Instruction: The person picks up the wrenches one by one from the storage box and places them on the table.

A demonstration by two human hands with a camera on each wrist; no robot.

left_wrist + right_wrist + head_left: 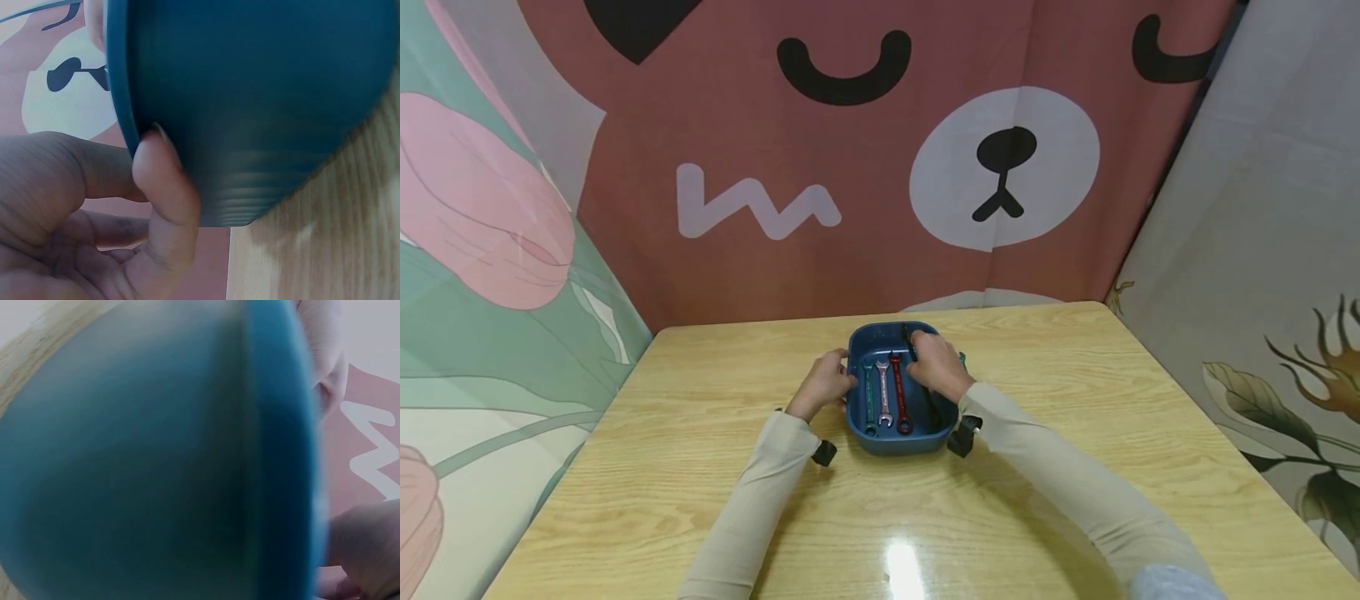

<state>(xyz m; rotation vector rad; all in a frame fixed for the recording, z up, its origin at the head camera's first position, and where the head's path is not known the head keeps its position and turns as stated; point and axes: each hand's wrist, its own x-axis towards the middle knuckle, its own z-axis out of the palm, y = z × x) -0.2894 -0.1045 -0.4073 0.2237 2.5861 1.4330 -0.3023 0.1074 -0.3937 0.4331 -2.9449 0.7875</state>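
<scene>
A blue basin (901, 447), smooth and plastic-looking, sits on the desk (730, 367), whose pale surface shows streaky wood grain and a bright patch of glare at the near side. The basin is a rounded rectangle with a rolled rim and flaring walls; its long axis runs from near to far. In the left wrist view, faint parallel bands cross the lower wall.

Three slim wrenches lie inside, shiny and metallic, nearly parallel and in line with the basin's length: a green wrench (869, 393) nearest the left wall with a ring at its near end, a silver wrench (883, 392) forked at both ends, and a red wrench (898, 390) with its ring pointing toward the person. The red one leans slightly, its far end to the left. To their right a dark slender tool (907, 336) reaches up toward the far rim.

The left grip (826, 382) is clamped on the basin's left rim, thumb pressed against the outer wall. The right grip (942, 367) is over the basin's right side, by the dark tool; whether its fingers are closed round that tool cannot be told.
</scene>
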